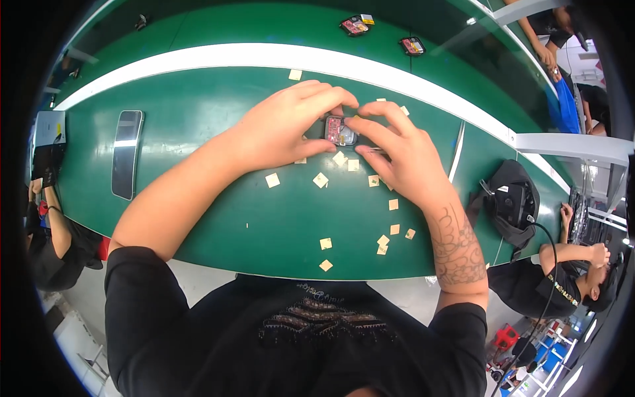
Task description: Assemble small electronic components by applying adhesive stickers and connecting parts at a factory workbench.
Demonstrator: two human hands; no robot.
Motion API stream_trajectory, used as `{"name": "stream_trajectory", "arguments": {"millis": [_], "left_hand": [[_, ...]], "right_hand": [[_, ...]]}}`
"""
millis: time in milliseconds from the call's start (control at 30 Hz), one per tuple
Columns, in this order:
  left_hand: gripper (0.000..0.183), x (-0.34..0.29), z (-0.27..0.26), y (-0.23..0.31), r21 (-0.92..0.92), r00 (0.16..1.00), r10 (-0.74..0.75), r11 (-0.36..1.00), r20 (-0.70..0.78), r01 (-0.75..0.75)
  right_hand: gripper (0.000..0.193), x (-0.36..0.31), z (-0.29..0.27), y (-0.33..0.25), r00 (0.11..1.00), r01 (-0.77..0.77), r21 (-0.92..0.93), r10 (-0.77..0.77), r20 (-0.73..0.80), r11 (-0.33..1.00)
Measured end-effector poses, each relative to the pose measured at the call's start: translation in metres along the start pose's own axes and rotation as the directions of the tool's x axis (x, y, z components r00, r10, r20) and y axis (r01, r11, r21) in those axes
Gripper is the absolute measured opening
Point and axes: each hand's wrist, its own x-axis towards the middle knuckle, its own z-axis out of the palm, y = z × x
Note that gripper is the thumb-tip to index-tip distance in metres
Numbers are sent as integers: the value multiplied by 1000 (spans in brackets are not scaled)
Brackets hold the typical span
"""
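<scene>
Between my hands, above the green table point(218, 218), is a small open electronic device point(335, 131) with a dark casing and a red circuit board inside. My left hand point(288, 122) grips it from the left, thumb at the lower edge and fingers curled over the upper edge. From the right, my right hand point(397, 145) closes in on the same device, fingertips at its right side. A thin greyish sliver shows by the right thumb, too small to name. Several small cream squares point(321, 180) lie scattered around and below the hands.
A phone-like slab point(127, 155) lies at the left. A black bag point(512, 195) sits at the right. Beyond the white divider point(264, 56) are two more open devices point(355, 26). Other people work at both sides; one person point(549, 274) sits at the right.
</scene>
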Motion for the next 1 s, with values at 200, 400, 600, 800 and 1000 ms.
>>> {"name": "stream_trajectory", "arguments": {"millis": [200,400,600,800,1000], "left_hand": [[56,0,-1,4,0,999,-15,1000,37,15],[48,0,-2,5,38,998,12,999,69,-15],[38,-2,-3,5,77,998,21,997,62,-26],[28,-3,-3,8,93,996,58,994,61,-63],[28,-4,-2,7,137,992,109,984,57,-116]], "right_hand": [[27,-1,-2,7,993,112,5,-112,32,994],[22,2,10,6,997,-24,239,42,-72,971],[21,7,10,1,986,-110,358,148,-81,927],[23,1,5,15,988,-119,492,151,-25,862],[27,-4,-11,15,984,-179,440,159,83,880]]}}
